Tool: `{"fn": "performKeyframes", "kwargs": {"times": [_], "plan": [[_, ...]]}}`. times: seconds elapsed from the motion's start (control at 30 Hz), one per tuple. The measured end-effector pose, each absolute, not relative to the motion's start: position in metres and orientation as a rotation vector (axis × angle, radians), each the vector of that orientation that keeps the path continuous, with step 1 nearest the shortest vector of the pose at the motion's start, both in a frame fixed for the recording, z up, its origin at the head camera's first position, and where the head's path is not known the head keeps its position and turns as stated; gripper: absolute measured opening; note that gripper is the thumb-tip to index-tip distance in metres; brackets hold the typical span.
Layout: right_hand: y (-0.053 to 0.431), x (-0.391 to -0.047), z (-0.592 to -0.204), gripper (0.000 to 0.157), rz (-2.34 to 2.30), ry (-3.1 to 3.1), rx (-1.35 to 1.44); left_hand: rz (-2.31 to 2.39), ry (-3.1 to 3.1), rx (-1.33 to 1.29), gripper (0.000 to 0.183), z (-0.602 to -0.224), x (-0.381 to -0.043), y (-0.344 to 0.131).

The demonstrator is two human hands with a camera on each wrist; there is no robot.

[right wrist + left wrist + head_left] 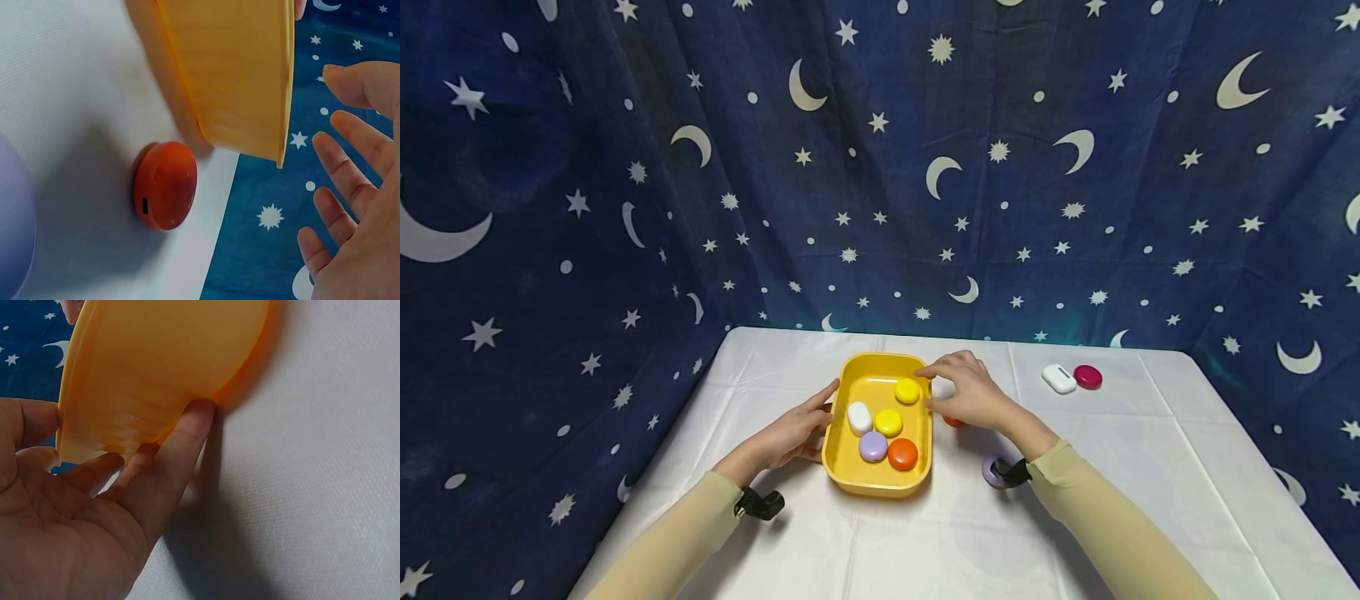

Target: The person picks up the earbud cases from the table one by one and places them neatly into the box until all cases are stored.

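Note:
A yellow plastic tray [880, 488] holds several smooth rounded cases: a white one [860, 418], two yellow ones, a lilac one [873, 447] and an orange one [902, 454]. My left hand [790, 433] touches the tray's left side; in the left wrist view its fairly straight fingers rest along the wall, one tip low by the cloth. My right hand [973, 396] hovers at the right rim, fingers spread and holding nothing in the right wrist view. Beneath it on the table lies another orange case [165, 186] with a small dark slot, mostly hidden in the head view.
A second lilac case [992, 472] lies under the right wrist, partly covered by the black wrist camera [1011, 473]. Toward the back right of the white-covered table [1120, 450] are a white case [1058, 378] and a dark red one [1087, 377]. A blue star-patterned curtain [895, 167] hangs behind.

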State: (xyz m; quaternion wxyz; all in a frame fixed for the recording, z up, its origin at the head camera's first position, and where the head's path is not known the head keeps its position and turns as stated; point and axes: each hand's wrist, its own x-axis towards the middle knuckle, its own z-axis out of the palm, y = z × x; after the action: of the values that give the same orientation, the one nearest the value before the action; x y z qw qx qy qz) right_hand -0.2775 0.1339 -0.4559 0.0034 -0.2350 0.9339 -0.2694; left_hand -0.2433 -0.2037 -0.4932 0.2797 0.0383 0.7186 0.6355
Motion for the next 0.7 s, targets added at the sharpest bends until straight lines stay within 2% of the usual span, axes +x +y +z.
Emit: {"fn": "performKeyframes", "kwargs": {"times": [0.7], "plan": [[0.171, -0.263, -0.448, 0.047, -0.920, 2.957, -0.767, 1.698, 1.954, 0.125, 0.069, -0.495, -0.242, -0.203]]}}
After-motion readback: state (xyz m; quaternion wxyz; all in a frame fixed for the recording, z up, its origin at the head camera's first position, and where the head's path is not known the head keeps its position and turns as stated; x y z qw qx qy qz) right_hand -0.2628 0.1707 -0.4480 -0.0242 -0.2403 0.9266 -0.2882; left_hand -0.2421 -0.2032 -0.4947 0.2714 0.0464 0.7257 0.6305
